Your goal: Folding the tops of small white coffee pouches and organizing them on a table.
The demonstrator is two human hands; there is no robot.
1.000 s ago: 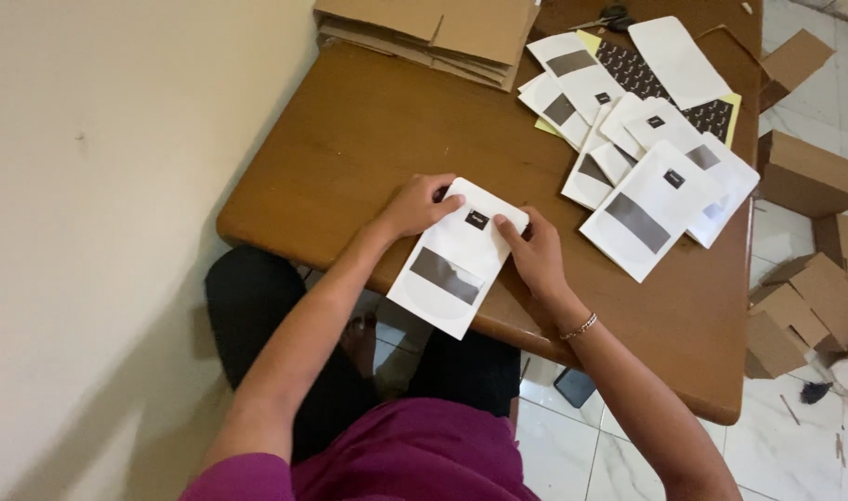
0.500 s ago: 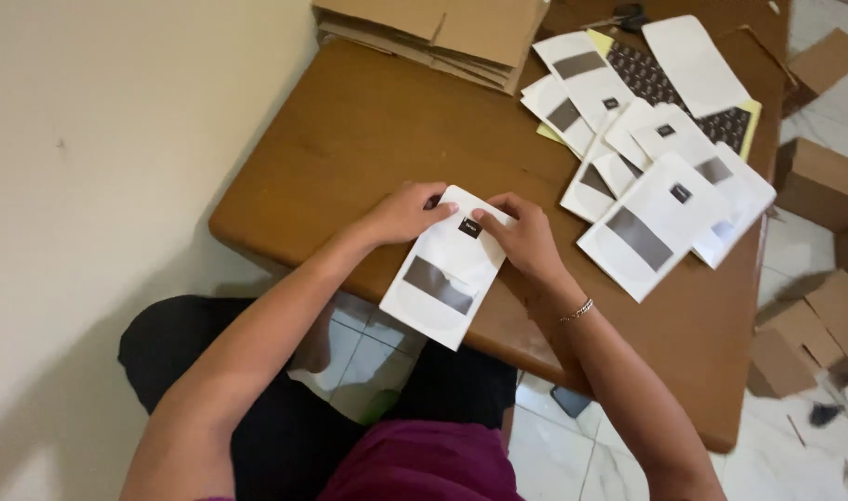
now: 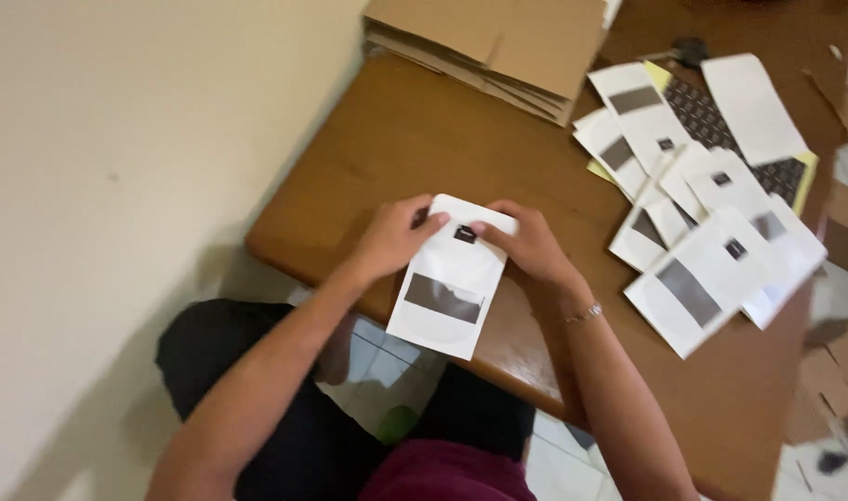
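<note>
1. The left hand grips the far left corner of a white pouch, fingers curled onto its top edge and closed on it.
2. The right hand holds the far right corner of the same pouch – thumb and fingers pinched together on the upper edge, a thin bracelet on the wrist.
3. The pouch lies flat at the near edge of the brown wooden table, its near end hanging out past the edge over the person's lap. It has a small dark square near the top and a dark rectangular window lower down.
4. To the right, well apart from the hands, a loose pile of similar white pouches is spread over the table, overlapping one another – some lie on a dark patterned sheet with a yellow edge.
5. At the far side of the table sits a stack of flattened cardboard.
6. A plain cream wall runs along the left.
</note>
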